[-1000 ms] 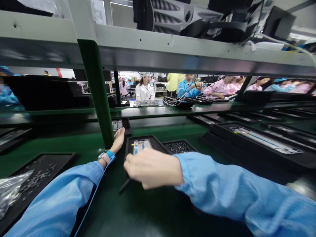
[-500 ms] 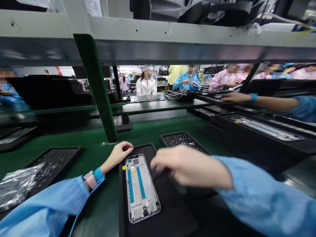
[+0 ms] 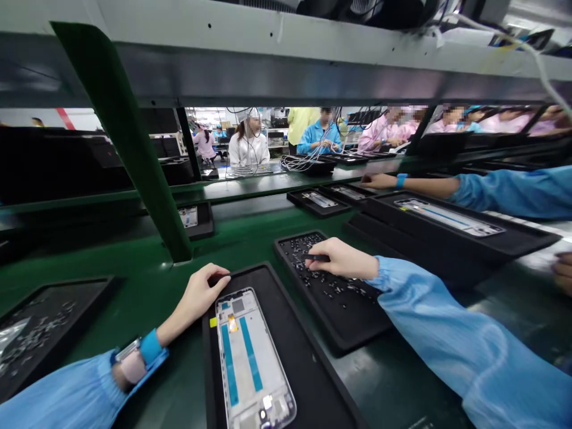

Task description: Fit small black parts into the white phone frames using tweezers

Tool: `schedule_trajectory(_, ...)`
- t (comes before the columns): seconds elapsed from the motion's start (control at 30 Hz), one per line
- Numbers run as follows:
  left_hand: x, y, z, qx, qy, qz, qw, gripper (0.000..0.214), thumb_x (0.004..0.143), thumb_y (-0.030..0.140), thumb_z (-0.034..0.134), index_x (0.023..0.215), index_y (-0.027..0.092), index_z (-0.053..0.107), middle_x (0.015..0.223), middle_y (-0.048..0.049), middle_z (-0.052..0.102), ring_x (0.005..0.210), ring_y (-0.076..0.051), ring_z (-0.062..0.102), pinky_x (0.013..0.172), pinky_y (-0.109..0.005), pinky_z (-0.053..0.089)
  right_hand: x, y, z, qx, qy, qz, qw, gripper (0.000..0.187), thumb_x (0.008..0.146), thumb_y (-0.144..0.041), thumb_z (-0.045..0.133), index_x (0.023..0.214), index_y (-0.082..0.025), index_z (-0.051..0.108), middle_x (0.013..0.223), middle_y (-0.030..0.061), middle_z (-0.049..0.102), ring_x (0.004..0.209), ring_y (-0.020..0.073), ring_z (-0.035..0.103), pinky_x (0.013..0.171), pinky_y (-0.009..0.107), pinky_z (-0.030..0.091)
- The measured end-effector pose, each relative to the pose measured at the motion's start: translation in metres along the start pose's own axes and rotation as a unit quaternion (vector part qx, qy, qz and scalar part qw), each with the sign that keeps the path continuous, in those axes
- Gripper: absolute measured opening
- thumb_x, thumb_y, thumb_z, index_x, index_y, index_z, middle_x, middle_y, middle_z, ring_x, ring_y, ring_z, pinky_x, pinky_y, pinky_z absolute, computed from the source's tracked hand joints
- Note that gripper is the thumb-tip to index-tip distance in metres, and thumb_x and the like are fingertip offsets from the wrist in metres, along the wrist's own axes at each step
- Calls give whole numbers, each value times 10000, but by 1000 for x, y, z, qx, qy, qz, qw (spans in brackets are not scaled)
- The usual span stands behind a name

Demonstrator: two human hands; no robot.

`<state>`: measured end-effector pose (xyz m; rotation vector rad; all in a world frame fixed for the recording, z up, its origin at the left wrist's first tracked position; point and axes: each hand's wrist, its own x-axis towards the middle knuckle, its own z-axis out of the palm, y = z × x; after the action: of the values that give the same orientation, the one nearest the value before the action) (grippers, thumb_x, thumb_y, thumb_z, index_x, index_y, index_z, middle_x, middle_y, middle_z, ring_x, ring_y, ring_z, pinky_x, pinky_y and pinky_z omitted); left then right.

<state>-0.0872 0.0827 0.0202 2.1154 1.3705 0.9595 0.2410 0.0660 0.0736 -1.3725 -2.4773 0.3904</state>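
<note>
In front of me a phone frame [image 3: 254,363] with two blue strips and a yellow tab lies in a black foam tray [image 3: 304,351]. My left hand [image 3: 201,292] has its thumb and fingers closed on the tray's far left corner, just above the phone frame. My right hand [image 3: 342,259] pinches what look like black tweezers [image 3: 318,257]. It hovers over a second black tray [image 3: 339,342] scattered with small dark and shiny parts [image 3: 301,244]. The tweezers' tips are too small to make out.
A tray of small parts [image 3: 58,333] lies at the left. Stacked trays with another phone frame [image 3: 447,215] stand on the right, where a co-worker's arm [image 3: 420,183] reaches in. A green post [image 3: 134,155] rises to a low shelf [image 3: 286,53].
My right hand has moved from beside the phone frame out to the small-parts tray. My left hand stays at the tray corner. The view has shifted to the right.
</note>
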Motion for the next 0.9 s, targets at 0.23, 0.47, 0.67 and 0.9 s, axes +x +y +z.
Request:
schedule_trajectory(0.23,-4,17,-5,3,4,-13,1000,178,707,327,542,749,177,628,752,-38,653,713,-195,607,684,-311,484,-2,-33,-3,19,-71,7,997,97,736,-144,589,753,-134,684,775,39,683,754,155,630,715,210,441)
schedule_trajectory(0.47,-3,19,-3,1,4,-19,1000,139,722,275,555,763,166,631,773,-41,650,727,-183,605,686,-295,479,-2,-24,2,20,-91,26,995,124,729,-244,581,757,-163,672,815,44,681,796,182,629,733,251,449)
schedule_trajectory(0.67,-4,14,2,-13,4,-8,1000,140,744,279,553,776,165,627,772,-35,641,726,-177,598,680,-291,463,-3,-14,6,26,-93,15,995,199,747,-357,551,730,-186,651,798,46,675,766,191,619,715,279,448)
schedule_trajectory(0.9,-3,12,2,-45,1,-20,999,177,747,312,558,787,155,630,768,-35,639,724,-177,587,669,-278,449,-4,-13,7,25,-97,28,995,254,754,-397,530,747,-169,641,790,60,657,732,185,610,672,271,446)
